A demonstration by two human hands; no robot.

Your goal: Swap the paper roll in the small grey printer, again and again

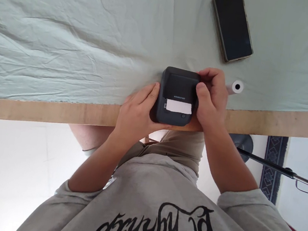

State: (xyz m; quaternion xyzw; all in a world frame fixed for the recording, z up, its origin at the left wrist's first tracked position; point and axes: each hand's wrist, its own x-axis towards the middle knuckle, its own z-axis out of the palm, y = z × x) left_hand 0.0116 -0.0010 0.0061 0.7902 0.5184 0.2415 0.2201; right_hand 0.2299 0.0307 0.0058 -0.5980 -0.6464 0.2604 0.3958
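Observation:
A dark grey, boxy label printer (179, 84) sits at the table's near edge, with a strip of white paper (179, 106) sticking out of its slot. My left hand (138, 107) grips its left side, the thumb along the near edge and the fingers against the side wall. On the right side my right hand (211, 96) holds the printer, its thumb and index finger at the upper right corner. Just beyond the right hand lies a small white paper roll (235, 87) with a dark core, partly hidden behind the fingers.
A smartphone (234, 25) in a case lies farther back on the pale green cloth (110, 37). The table's bare wooden edge (43, 111) runs across in front of me. Below it on the right are a black pole (267, 163) with a round base and a patterned dark strip (273, 165).

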